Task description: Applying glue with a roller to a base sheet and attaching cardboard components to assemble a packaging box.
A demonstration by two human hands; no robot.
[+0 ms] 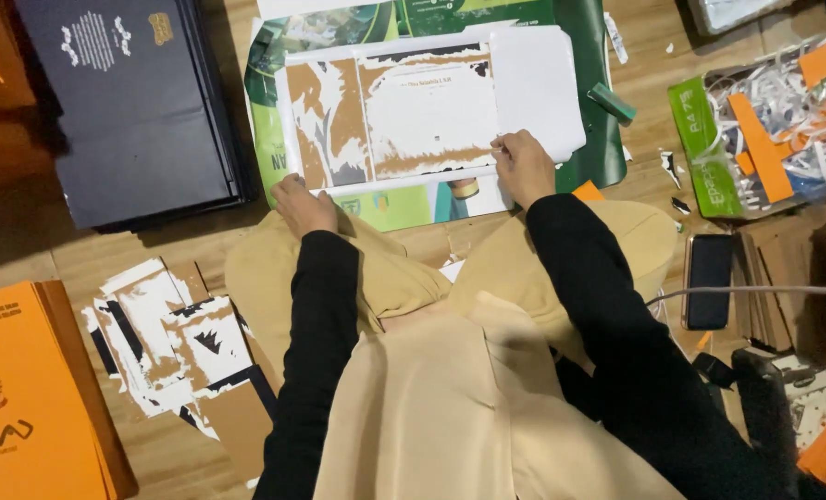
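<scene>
A cardboard sheet (403, 111) with torn white paper and bare brown patches lies flat on a green printed mat (598, 139) in front of my knees. My left hand (304, 206) rests flat at the sheet's near left corner, fingers closed, holding nothing. My right hand (522, 165) pinches the near edge of the sheet where a plain white paper flap (538, 83) begins. Both arms wear black sleeves over tan trousers.
A black folder stack (126, 102) lies at the far left, orange booklets (24, 389) at the near left, torn cardboard pieces (177, 343) beside my left knee. A green bag of paper scraps (764, 139) and a black phone (709, 278) sit on the right. A small green block (611, 103) lies on the mat.
</scene>
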